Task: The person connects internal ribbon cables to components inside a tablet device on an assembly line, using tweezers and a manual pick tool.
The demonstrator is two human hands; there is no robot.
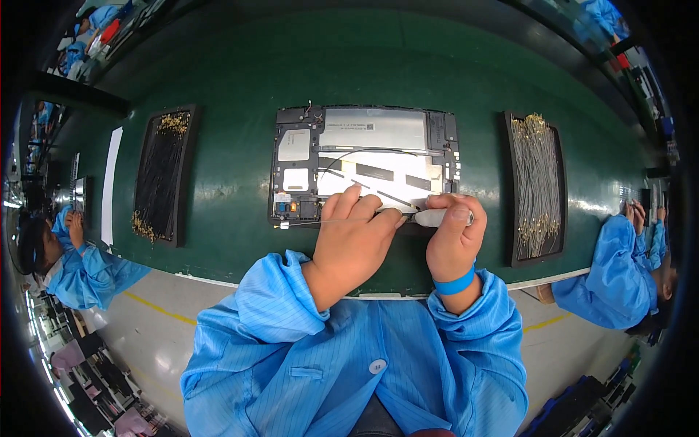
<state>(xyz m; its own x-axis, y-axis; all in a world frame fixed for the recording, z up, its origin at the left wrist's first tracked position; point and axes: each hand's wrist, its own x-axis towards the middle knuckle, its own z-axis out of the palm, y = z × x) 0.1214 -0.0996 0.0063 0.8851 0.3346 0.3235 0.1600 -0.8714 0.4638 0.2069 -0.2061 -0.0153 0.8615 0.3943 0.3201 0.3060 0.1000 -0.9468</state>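
An opened tablet [375,162] lies on the green bench in front of me, its silver battery and black frame showing. My left hand [353,237] rests over its near edge, fingertips pressed down there. A thin grey cable [309,223] with a small pale end runs along that edge and into my left fingers. My right hand [457,237] is closed round a light-grey, thick-handled tool [431,218], which lies level and points left at the tablet's near edge, close to my left fingertips. The tool's tip is too small to make out.
A black tray [191,131] of black cables with gold ends stands at left. Another black tray [507,189] holds grey cables at right. A white strip [111,186] lies farther left. Co-workers in blue sit at both sides, one left [91,269], one right [611,277].
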